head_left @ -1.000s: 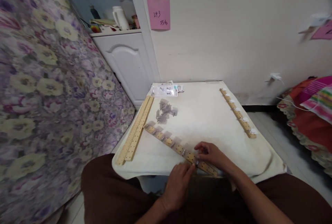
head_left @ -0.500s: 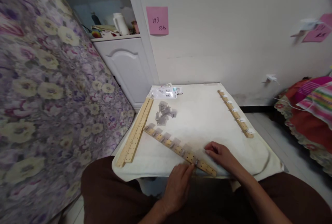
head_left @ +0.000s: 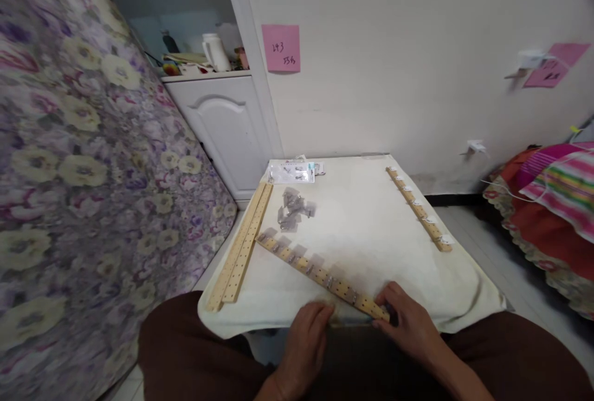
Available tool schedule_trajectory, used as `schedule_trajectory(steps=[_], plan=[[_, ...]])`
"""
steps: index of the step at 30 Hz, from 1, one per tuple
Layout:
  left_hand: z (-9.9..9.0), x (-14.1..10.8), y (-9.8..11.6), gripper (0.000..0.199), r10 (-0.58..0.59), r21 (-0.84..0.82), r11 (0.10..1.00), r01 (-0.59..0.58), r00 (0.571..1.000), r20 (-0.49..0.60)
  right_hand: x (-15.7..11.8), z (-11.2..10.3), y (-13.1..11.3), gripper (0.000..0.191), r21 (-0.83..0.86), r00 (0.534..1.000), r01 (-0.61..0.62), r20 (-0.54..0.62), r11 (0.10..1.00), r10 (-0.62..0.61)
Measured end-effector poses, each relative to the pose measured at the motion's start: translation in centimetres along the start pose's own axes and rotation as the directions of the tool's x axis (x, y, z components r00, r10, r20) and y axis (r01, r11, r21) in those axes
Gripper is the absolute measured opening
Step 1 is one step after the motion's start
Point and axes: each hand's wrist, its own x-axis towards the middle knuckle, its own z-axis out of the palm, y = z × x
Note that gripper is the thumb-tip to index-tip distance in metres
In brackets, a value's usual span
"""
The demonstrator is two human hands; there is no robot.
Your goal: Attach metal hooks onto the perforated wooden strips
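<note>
Head view: your right hand (head_left: pixel 407 320), thumb and fingers pinched about the near end of the clip-fitted wooden strip (head_left: pixel 320 275); your left hand (head_left: pixel 306 336), empty, at the table's near edge. Strip: slanting across the cloth-covered table (head_left: pixel 357 221), bare cloth beyond it. White wall (head_left: pixel 371 67) behind.

The worktop (head_left: pixel 352 215) has a pale cloth on it; two wooden strips with holes (head_left: pixel 240 243) lie side by side along the left edge; a clear packet (head_left: pixel 291 172) lies at the far left; a pile of small clear bits (head_left: pixel 294 209) sits nearer; one wooden strip with clips (head_left: pixel 320 275) slants across the front; another with white tags (head_left: pixel 419 210) lies on the right.
</note>
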Motion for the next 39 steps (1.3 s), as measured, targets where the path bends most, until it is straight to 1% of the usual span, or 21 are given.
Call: schedule_trajectory(steps=[3,6,9,11,13,14,16,17,19,21,23,25,27,31,35,39], plan=[[-1.0,-0.4,-1.5,0.05,-0.045,0.037,0.998,0.047,0.998,-0.041,-0.3,0.3,-0.5,0.013,-0.017,0.999,-0.017,-0.032,1.0,0.016],[-2.1,-0.9,-3.2,0.045,-0.092,0.071,0.993,0.099,0.991,-0.101,-0.5,0.7,-0.7,0.012,0.015,0.995,-0.088,-0.045,0.996,0.089],[-3.2,-1.1,-4.7,0.04,-0.14,0.053,0.987,0.149,0.98,-0.141,-0.4,1.4,-0.6,0.012,0.117,0.985,-0.162,-0.039,0.98,0.168],[-3.7,-1.1,-5.4,0.037,-0.194,0.026,0.979,0.2,0.969,-0.153,-0.2,1.8,-0.4,0.016,0.228,0.982,-0.179,-0.013,0.957,0.187],[-4.0,-1.0,-5.8,0.033,-0.256,-0.007,0.966,0.259,0.953,-0.162,0.0,1.9,-0.3,0.022,0.383,0.983,-0.185,0.057,0.905,0.177],[-4.1,-1.0,-5.9,0.032,-0.28,-0.023,0.96,0.28,0.945,-0.168,0.1,1.9,-0.2,0.026,0.46,0.977,-0.211,0.119,0.863,0.175],[-4.1,-0.9,-6.1,0.03,-0.309,-0.052,0.951,0.305,0.934,-0.179,0.1,1.5,-0.3,0.036,0.566,0.946,-0.308,0.267,0.765,0.184],[-4.1,-0.9,-6.1,0.029,-0.315,-0.064,0.949,0.308,0.931,-0.186,0.1,1.3,-0.3,0.041,0.594,0.924,-0.363,0.332,0.718,0.193],[-4.1,-0.8,-6.0,0.026,-0.323,-0.087,0.946,0.312,0.925,-0.2,-0.2,0.8,-0.5,0.045,0.628,0.884,-0.444,0.422,0.64,0.199],[-4.2,-0.8,-5.9,0.024,-0.34,-0.109,0.94,0.324,0.918,-0.202,-0.4,0.6,-0.6,0.042,0.662,0.866,-0.476,0.468,0.58,0.177],[-4.3,-0.9,-5.8,0.024,-0.352,-0.124,0.935,0.333,0.915,-0.197,-0.6,0.8,-0.5,0.039,0.676,0.85,-0.497,0.506,0.543,0.148],[-4.4,-1.0,-5.8,0.024,-0.343,-0.131,0.938,0.322,0.918,-0.197,-0.7,1.5,-0.2,0.039,0.681,0.845,-0.496,0.521,0.539,0.12],[-4.4,-1.1,-5.9,0.024,-0.319,-0.131,0.946,0.297,0.925,-0.205,-0.9,2.2,0.1,0.043,0.689,0.85,-0.482,0.517,0.541,0.098],[-4.3,-1.3,-6.0,0.024,-0.297,-0.128,0.953,0.275,0.933,-0.205,-1.6,3.1,-0.1,0.047,0.749,0.888,-0.43,0.453,0.504,0.084],[-4.4,-1.5,-6.4,0.025,-0.273,-0.116,0.96,0.254,0.941,-0.202,-2.3,2.3,-1.2,0.041,0.785,0.9,-0.425,0.418,0.451,0.121],[-3.9,-2.2,-7.9,0.027,-0.193,-0.098,0.979,0.177,0.962,-0.194,-2.0,1.0,-2.0,0.032,0.808,0.903,-0.427,0.401,0.407,0.152]])
